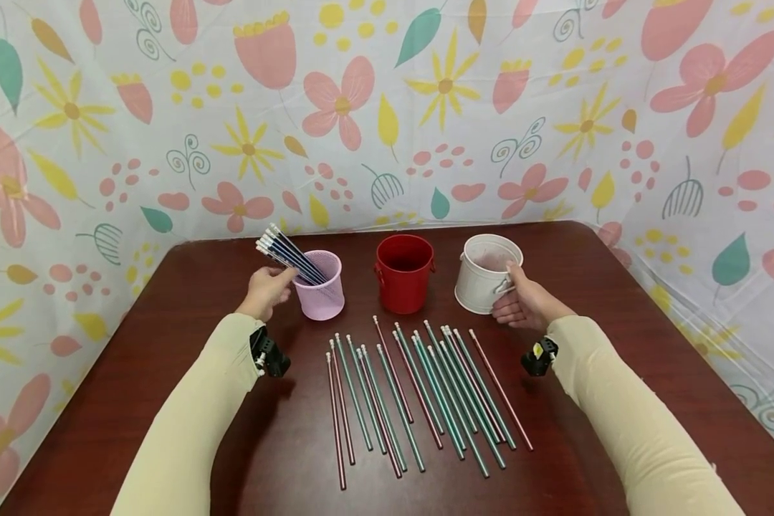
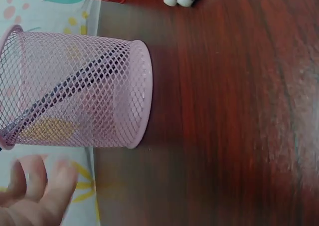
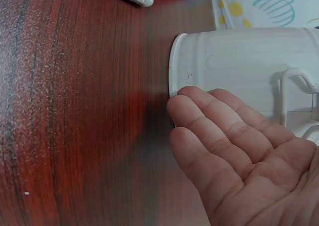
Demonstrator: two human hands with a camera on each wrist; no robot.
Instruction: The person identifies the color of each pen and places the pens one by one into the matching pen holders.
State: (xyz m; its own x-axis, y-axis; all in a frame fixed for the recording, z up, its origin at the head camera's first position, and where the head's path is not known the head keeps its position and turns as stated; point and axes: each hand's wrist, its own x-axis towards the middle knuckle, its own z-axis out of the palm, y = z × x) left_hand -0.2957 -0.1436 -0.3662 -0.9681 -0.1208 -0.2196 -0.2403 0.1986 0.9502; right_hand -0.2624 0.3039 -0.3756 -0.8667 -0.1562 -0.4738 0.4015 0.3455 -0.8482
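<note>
A pink mesh cup [image 1: 320, 301] stands on the left with several dark blue pencils [image 1: 290, 252] leaning in it, their eraser ends up and out to the left. My left hand [image 1: 269, 288] is at the cup's left rim, beside the pencils. In the left wrist view its fingers [image 2: 35, 183] are loosely bent and apart from the mesh. A white bucket [image 1: 477, 283] stands at the right. My right hand [image 1: 527, 299] is against its right side, thumb up near the rim and handle. The right wrist view shows straight fingers [image 3: 224, 131] along the bucket's lower wall.
A red bucket [image 1: 405, 276] stands between the pink cup and the white bucket. In front of the containers, several teal pencils [image 1: 448, 401] and dark red pencils [image 1: 335, 423] lie spread on the brown table [image 1: 284, 459]. A flower-patterned cloth [image 1: 361, 179] hangs behind the table.
</note>
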